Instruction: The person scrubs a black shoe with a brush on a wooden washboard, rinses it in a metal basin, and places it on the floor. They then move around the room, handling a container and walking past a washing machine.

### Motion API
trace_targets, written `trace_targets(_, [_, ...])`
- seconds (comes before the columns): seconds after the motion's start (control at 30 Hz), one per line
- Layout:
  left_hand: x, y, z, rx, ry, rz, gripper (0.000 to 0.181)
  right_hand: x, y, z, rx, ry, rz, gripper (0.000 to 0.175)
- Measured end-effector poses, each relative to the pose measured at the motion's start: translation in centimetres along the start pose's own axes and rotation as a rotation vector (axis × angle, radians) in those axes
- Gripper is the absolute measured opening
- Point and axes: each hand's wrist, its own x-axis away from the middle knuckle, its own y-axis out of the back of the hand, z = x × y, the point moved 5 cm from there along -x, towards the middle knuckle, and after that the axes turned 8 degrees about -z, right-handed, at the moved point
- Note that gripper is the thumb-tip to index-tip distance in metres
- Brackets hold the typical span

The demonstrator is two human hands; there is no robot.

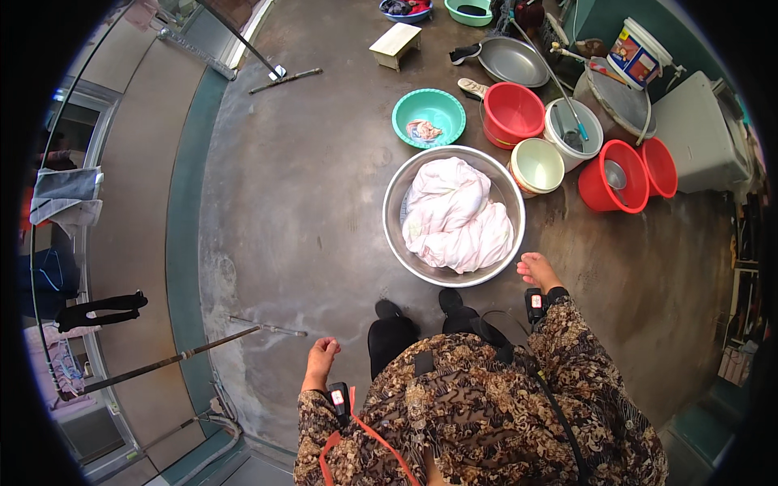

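Observation:
My left hand (322, 359) hangs over the floor at my left, its fingers loosely curled and holding nothing. Near the lower right rim of a large metal basin is my right hand (536, 271), empty, with its fingers bent but apart from the rim. The metal basin (389, 228) stands on the floor before my feet. A bulky pale pink cloth (453, 209) lies bunched and twisted inside it. Just beyond stands a green plastic basin (401, 115) with a small crumpled peach cloth (423, 129) in it.
Red buckets (515, 112), a cream bucket (537, 165) and a white bucket (574, 130) holding a long-handled tool crowd the right. A low stool (395, 44) stands farther off. On the left, a drying rack (182, 355) with hanging clothes runs along the wall.

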Motion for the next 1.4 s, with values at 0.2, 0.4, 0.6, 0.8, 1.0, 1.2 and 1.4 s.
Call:
trace_targets(0.2, [-8.3,4.5,-2.0,-0.024,0.105,0.079,0.026,-0.4,-1.9,-1.0,-0.074,-0.07,-0.137,0.026])
trace_targets(0.4, [-21.3,8.6,-6.8,-0.179,0.165,0.242,0.026,4.4,-4.9,-5.7,-0.224,-0.225,-0.339,0.027])
trace_targets(0.6, [-33.0,12.0,-15.8,-0.274,-0.012,0.267,0.022,12.7,-11.1,-6.5,-0.287,-0.355,-0.419,0.029])
trace_targets(0.8, [-37.7,8.6,-25.9,-0.532,-0.232,0.295,0.025,15.6,-14.4,-7.5,-0.426,-0.255,-0.466,0.028])
trace_targets(1.0, [-29.0,-2.3,-34.1,-0.612,-0.317,0.544,0.03,17.0,-15.9,-13.8,-0.633,-0.393,-0.557,0.029])
trace_targets(1.2, [-24.8,-11.5,-39.3,-0.81,-0.578,0.712,0.027,17.0,-16.0,-17.0,-0.929,-0.407,-0.635,0.031])
trace_targets(1.4, [-28.5,-17.0,-42.2,-1.054,-0.784,0.818,0.032,14.2,-16.5,-16.3,-1.242,-0.35,-0.802,0.031])
